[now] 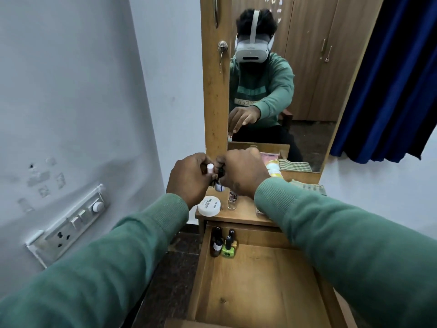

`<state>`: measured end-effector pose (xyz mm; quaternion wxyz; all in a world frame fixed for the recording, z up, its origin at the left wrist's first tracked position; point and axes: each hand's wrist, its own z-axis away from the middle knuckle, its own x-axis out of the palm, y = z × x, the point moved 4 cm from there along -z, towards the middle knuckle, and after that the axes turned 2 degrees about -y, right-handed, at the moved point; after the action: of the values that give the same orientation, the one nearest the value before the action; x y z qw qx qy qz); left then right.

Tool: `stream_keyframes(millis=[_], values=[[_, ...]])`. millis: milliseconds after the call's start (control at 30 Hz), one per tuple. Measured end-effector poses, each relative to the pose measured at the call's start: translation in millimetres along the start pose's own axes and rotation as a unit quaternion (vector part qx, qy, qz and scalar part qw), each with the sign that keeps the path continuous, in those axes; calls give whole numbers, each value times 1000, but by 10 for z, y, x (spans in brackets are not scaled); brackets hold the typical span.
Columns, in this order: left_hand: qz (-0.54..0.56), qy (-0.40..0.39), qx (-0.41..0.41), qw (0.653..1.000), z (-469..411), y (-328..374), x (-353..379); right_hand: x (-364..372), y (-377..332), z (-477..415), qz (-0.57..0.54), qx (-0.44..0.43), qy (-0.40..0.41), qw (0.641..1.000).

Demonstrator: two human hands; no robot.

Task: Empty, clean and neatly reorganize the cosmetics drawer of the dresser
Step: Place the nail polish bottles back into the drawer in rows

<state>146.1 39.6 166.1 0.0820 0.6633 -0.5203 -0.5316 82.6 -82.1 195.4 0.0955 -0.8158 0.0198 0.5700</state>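
The wooden drawer (pixel 272 292) stands pulled open below the dresser top (pixel 238 215). In its far left corner stand several small bottles (pixel 223 242), one with a lime-green base. Above the dresser top, my left hand (pixel 189 178) grips a small bottle with a white cap (pixel 210 168). My right hand (pixel 241 171) is curled round dark-capped small bottles (pixel 220 183), right beside the left hand. On the dresser top rest a white round jar (pixel 209 205) and a clear glass bottle (pixel 232 200).
A mirror (pixel 295 79) rises behind the dresser top and reflects a person. Pink and yellow items (pixel 272 164) and a checked cloth (pixel 307 185) lie at the right of the top. A switch panel (pixel 68 221) is on the left wall, and a blue curtain (pixel 397 91) hangs at right.
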Motion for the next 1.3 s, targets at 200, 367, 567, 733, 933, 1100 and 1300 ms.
stream_keyframes(millis=[200,367,567,733,933,1100,1300], values=[[21,-55,-28,998,659,-86,140,349,34,630,-126,16,-64,990],[13,-95,-61,994,1038,-331,468,810,138,1055,-204,74,-107,970],[-24,-131,-68,989,1258,-620,795,1298,176,1312,-205,107,-129,964],[-154,-105,-13,982,1246,-599,912,1476,213,1373,-195,110,-112,968],[-187,-112,-31,975,1212,-703,980,1586,251,1382,-195,118,-98,969],[-191,-114,-30,974,1214,-711,1011,1616,225,1368,-194,108,-104,969],[-175,-123,-16,977,1224,-685,1004,1641,234,1366,-200,118,-101,967]])
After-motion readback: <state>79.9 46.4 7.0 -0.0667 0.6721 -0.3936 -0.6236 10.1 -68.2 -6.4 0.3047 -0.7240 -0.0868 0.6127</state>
